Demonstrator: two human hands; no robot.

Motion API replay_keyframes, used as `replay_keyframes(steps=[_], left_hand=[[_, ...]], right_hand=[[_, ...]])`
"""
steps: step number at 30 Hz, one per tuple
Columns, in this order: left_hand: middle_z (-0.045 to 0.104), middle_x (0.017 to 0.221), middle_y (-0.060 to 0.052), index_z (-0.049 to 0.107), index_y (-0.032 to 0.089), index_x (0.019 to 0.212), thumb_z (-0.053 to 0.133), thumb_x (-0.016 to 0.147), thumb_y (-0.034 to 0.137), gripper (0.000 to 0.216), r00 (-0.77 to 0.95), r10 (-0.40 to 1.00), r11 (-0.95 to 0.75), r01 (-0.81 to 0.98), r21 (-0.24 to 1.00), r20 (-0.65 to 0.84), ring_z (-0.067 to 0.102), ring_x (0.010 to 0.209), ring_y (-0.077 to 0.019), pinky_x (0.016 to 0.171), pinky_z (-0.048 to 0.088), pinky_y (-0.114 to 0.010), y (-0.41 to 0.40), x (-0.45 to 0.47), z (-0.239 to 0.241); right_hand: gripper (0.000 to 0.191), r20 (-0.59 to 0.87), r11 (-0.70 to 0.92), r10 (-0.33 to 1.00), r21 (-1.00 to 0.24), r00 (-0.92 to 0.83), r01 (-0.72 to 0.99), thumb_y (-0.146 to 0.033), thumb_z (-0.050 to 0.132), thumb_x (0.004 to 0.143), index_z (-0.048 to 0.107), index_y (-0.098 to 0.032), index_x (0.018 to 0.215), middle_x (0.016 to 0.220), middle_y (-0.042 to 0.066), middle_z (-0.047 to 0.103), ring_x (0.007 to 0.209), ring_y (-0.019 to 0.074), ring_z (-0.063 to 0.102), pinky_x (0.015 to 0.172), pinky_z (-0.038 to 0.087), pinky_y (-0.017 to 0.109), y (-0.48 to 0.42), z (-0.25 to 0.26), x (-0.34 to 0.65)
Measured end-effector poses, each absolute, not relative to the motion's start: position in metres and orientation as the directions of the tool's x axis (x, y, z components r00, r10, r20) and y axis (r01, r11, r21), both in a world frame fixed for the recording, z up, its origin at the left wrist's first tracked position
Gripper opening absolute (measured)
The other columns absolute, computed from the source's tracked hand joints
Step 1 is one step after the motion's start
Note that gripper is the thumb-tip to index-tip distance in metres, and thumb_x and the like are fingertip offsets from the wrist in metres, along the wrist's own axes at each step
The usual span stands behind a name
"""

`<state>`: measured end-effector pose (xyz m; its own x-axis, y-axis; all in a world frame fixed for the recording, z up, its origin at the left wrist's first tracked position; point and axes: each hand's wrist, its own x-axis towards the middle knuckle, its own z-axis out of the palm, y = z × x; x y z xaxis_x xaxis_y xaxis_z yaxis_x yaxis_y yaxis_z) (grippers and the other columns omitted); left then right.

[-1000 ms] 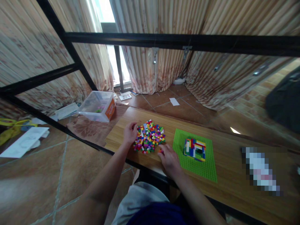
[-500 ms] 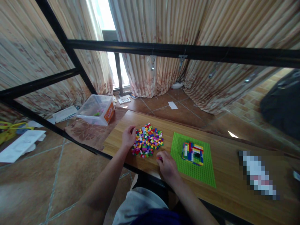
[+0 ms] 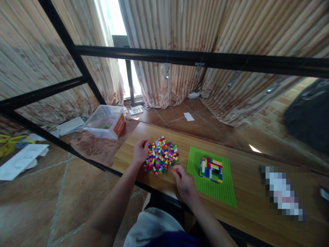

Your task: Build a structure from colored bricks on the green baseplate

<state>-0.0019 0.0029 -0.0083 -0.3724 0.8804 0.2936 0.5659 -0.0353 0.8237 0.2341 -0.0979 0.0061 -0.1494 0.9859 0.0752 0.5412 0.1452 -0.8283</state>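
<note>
Loose toy bricks in many colours lie in a pile on the wooden table. At the pile's left edge rests my left hand, its fingers loosely curled and apart, with no brick visible in them. My right hand is between the pile and the green baseplate, its thumb and fingers pinched on a small orange brick. On the baseplate stands a low, square structure of multicoloured bricks with an opening in its right part.
The wooden table carries a blurred-out item at its right. A clear plastic bin with a few pieces inside stands on the floor at left. A black metal rail crosses in front of the curtains.
My right hand has shifted slightly and its fingers have turned, so the orange brick shows more at the fingertips. My left hand stays beside the pile.
</note>
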Motion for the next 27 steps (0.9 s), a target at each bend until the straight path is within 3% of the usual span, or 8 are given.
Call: replay_keyframes(steps=[3, 10, 13, 18, 27], left_hand=[[0.072, 0.093, -0.007, 0.069, 0.019, 0.096, 0.053, 0.086, 0.026, 0.020, -0.367, 0.883, -0.037, 0.567, 0.823, 0.293, 0.067, 0.089, -0.0205, 0.087, 0.053, -0.036, 0.0026, -0.0023, -0.0076], [0.072, 0.090, -0.006, 0.070, 0.020, 0.095, 0.054, 0.085, 0.026, 0.020, -0.374, 0.878, -0.035, 0.570, 0.821, 0.297, 0.067, 0.089, -0.0207, 0.087, 0.054, -0.035, 0.0023, -0.0020, -0.0071], [0.072, 0.091, -0.006, 0.069, 0.020, 0.095, 0.053, 0.086, 0.026, 0.020, -0.378, 0.876, -0.038, 0.567, 0.823, 0.300, 0.067, 0.089, -0.0202, 0.087, 0.054, -0.035, 0.0028, -0.0020, -0.0078], [0.073, 0.093, -0.006, 0.070, 0.020, 0.095, 0.053, 0.086, 0.026, 0.020, -0.366, 0.880, -0.042, 0.574, 0.818, 0.302, 0.068, 0.090, -0.0201, 0.087, 0.053, -0.035, 0.0024, -0.0020, -0.0067], [0.073, 0.096, -0.007, 0.070, 0.019, 0.096, 0.052, 0.088, 0.025, 0.021, -0.365, 0.883, -0.030, 0.583, 0.812, 0.295, 0.067, 0.093, -0.0207, 0.091, 0.052, -0.036, 0.0024, -0.0023, -0.0063]], right_hand=[[0.029, 0.015, 0.063, 0.992, -0.915, -0.123, 0.398, -0.035, 0.048, 0.091, 0.062, -0.021, 0.111, 0.092, 0.005, 0.072, 0.080, 0.0189, 0.067, 0.074, 0.051, 0.031, -0.0978, 0.0046, 0.2335], [0.028, -0.078, -0.060, 0.993, -0.983, -0.094, 0.176, -0.045, 0.057, 0.085, 0.068, -0.021, 0.093, 0.084, 0.005, 0.072, 0.076, 0.0206, 0.068, 0.072, 0.055, 0.033, -0.0976, 0.0030, 0.2327], [0.032, -0.113, -0.105, 0.991, -0.989, -0.073, 0.106, -0.050, 0.059, 0.083, 0.066, -0.021, 0.091, 0.081, 0.005, 0.070, 0.072, 0.0193, 0.067, 0.062, 0.054, 0.030, -0.0976, 0.0066, 0.2318], [0.037, -0.147, -0.144, 0.987, -0.988, -0.061, 0.050, -0.056, 0.059, 0.080, 0.063, -0.021, 0.092, 0.071, 0.000, 0.065, 0.051, 0.0137, 0.060, 0.044, 0.045, 0.024, -0.0985, 0.0115, 0.2271], [0.038, -0.150, -0.149, 0.989, -0.988, -0.007, 0.034, -0.057, 0.060, 0.080, 0.064, -0.020, 0.092, 0.069, 0.000, 0.066, 0.051, 0.0149, 0.062, 0.048, 0.049, 0.026, -0.1015, 0.0063, 0.2248]])
